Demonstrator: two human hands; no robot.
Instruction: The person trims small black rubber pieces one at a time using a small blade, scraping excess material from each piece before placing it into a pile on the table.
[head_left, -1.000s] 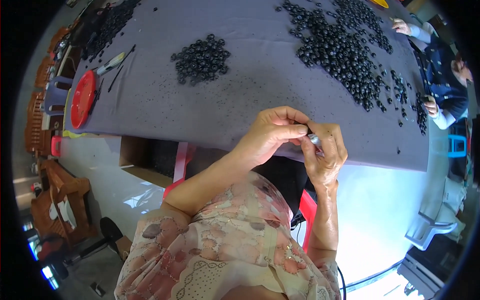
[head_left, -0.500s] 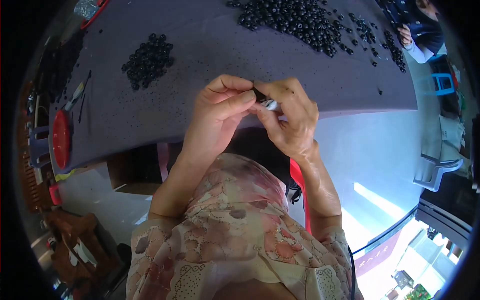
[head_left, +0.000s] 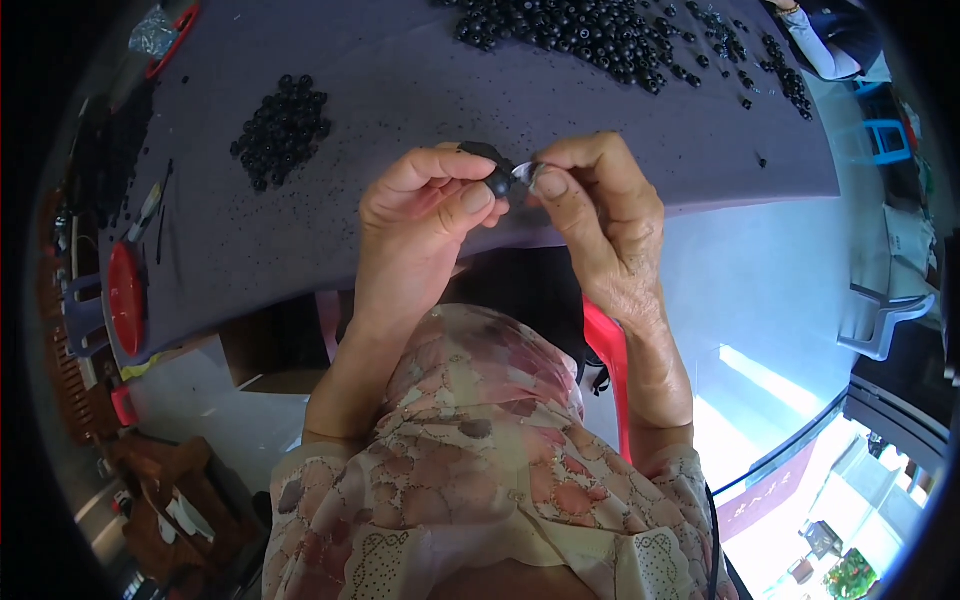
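1. Pale, glossy floor [head_left: 740, 265]; sunlight streak [head_left: 768, 377] slanting across it, right.
2. Blue plastic stool [head_left: 884, 126], grey plastic chair [head_left: 888, 318], far right.
3. Brown wooden furniture [head_left: 195, 462], lower left.
4. Bright daylit opening [head_left: 790, 510], lower right.

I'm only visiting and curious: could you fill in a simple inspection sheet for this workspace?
Surface: grey tablecloth, speckled dark in places.
Job's things: small pile of black round pieces on the left; larger heap farther off, right of centre.
Clutter: red dish at the left edge, with what looks like a brush beyond it.
Grips: bare hands; left grip pinches a black round piece; right grip pinches a small shiny piece, kind unclear.
Cables: thin black cord beside the flowered blouse.
Surroundings: blue stool and grey chair at right; another person's sleeve at upper right.
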